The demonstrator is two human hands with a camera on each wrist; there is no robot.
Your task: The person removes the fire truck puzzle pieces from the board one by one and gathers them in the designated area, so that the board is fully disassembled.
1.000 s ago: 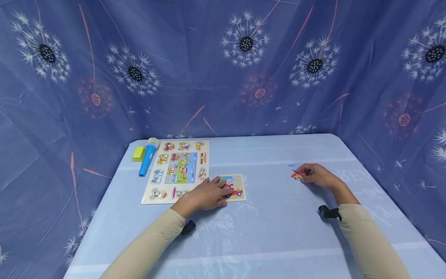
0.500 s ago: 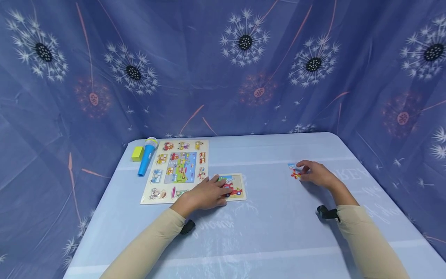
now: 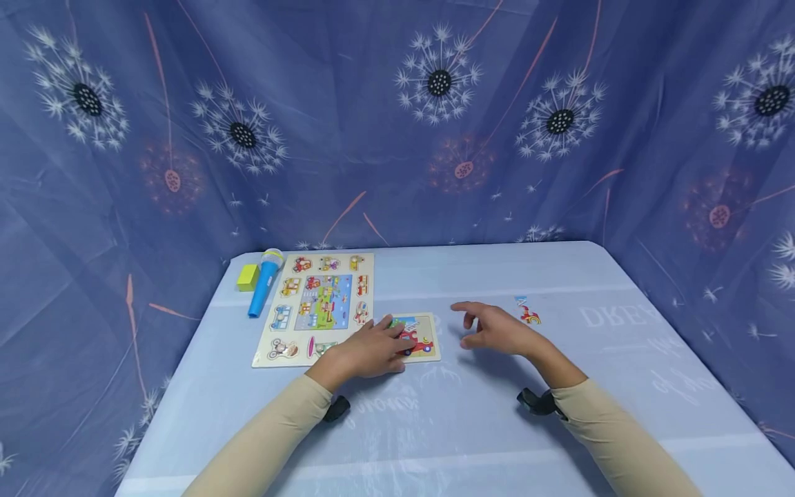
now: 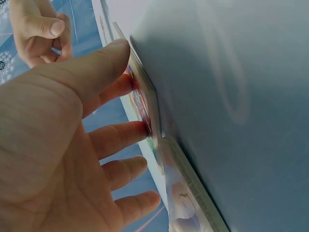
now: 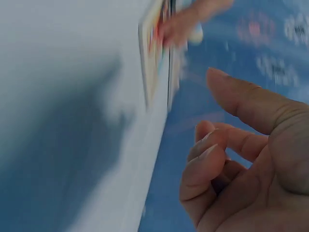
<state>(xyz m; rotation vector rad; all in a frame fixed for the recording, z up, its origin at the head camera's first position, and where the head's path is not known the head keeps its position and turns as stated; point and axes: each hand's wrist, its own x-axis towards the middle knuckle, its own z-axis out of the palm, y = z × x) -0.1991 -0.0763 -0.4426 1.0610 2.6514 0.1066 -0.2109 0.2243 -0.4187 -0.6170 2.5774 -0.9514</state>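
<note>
My left hand [image 3: 366, 348] rests on a small wooden jigsaw board [image 3: 425, 324] with a red vehicle picture. In the left wrist view its fingertips touch the picture face of the jigsaw [image 4: 140, 96], fingers spread, the thumb near the edge. My right hand [image 3: 499, 331] hovers over the table just right of that board, holding nothing, its index finger extended and the others bent. Farther right, joined blue and red jigsaw pieces [image 3: 528, 310] lie flat on the table. The right wrist view shows the right hand [image 5: 251, 159] apart from the blurred board [image 5: 149, 58].
Left of the small board lies a large peg puzzle board [image 3: 366, 266] with several vehicle pieces. A blue toy microphone [image 3: 263, 286] and a yellow block [image 3: 248, 277] sit at the back left. A blue dandelion curtain [image 3: 373, 138] encloses the table [image 3: 472, 428].
My right hand has let go of the jigsaw pieces and moved left toward the small board. The pieces stay on the table. My left hand has kept its place.
</note>
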